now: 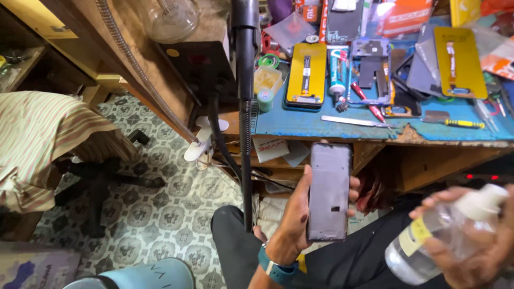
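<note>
Phone panel [329, 191], dark and flat, stands upright over the lap, below the blue workbench [300, 124]. Left hand [295, 214] grips its long edges, thumb one side, fingers wrapped behind, face kept bare toward the viewer. At four o'clock from it, right hand [471, 243] closes around a clear spray bottle [439, 235], nozzle tilted up toward one o'clock.

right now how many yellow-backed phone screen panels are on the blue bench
2. One yellow-backed panel lies at the bench's left-centre, near the green tape roll; the other lies toward the right, above the yellow-handled tool. Clutter may hide more.
</note>
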